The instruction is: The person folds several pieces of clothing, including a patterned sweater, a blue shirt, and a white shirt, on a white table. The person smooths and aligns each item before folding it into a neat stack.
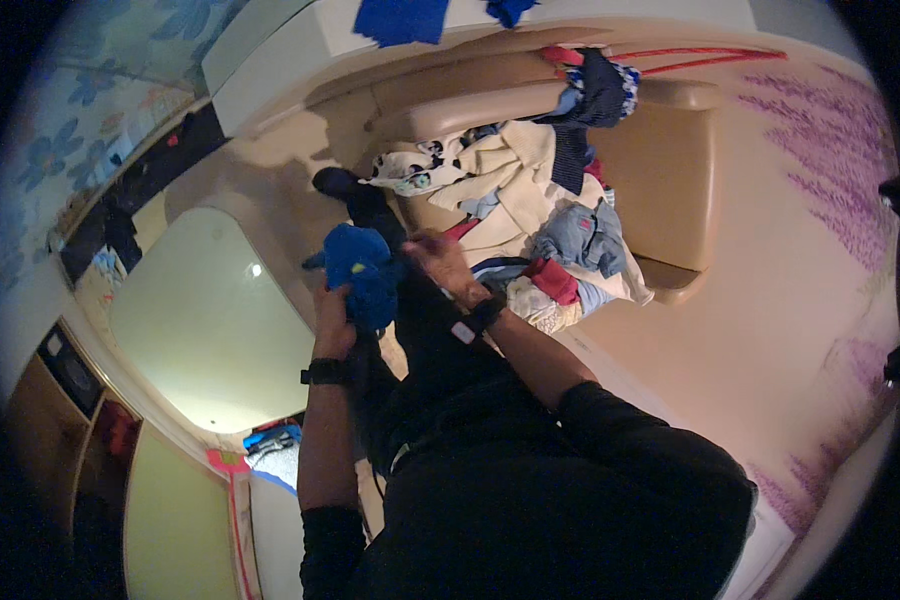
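My left hand (333, 319) holds a bunched blue cloth garment (361, 274) with a small yellow mark, in front of my dark-clad legs. My right hand (441, 262) is just right of the blue cloth, blurred, with the fingers partly hidden; whether it holds anything does not show. Beyond it, mixed clothes lie on a tan padded seat (652, 180): a cream ribbed knit garment (521, 157), a white garment with dark spots (412, 171), a grey-blue garment (581, 238) and a red folded cloth (553, 281).
A pale green table or board (202, 322) stands at the left. Dark and patterned clothes (600, 90) hang over the seat's back edge, near red cord-like strips (705, 58). More folded cloth (274, 450) lies at the lower left, beside a shelf unit (67, 435).
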A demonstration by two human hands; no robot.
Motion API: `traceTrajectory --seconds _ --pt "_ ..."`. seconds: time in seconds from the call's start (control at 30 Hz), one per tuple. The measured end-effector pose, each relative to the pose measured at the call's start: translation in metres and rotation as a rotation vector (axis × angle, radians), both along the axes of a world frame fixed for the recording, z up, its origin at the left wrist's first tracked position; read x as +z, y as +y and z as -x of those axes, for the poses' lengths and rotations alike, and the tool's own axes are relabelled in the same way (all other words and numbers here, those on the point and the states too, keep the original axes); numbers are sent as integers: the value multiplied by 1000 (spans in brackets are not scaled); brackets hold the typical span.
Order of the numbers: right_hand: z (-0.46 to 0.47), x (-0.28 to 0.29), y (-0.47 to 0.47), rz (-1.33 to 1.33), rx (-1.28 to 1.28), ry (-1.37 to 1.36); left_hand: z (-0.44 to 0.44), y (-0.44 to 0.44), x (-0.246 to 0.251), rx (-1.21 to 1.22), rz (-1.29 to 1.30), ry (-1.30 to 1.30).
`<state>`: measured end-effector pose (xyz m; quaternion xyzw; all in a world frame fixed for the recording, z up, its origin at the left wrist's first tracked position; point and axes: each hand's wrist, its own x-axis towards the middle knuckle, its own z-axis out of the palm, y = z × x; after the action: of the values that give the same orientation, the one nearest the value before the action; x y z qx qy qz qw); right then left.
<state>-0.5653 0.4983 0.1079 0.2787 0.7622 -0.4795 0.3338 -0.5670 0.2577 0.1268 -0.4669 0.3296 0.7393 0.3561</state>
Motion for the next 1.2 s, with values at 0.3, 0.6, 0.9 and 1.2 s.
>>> traceTrajectory --seconds 0.3,0.6,0.9,1.2 --pt "-139 2 184 -1225 230 -459 -28 25 82 -434 272 237" --pt "-120 -42 270 -1164 158 -263 -58 64 61 -419 232 217" --pt "13 92 120 -272 -125 580 -92 -29 135 -93 471 364" --pt "36 154 -210 399 408 738 -209 -165 211 402 835 477"
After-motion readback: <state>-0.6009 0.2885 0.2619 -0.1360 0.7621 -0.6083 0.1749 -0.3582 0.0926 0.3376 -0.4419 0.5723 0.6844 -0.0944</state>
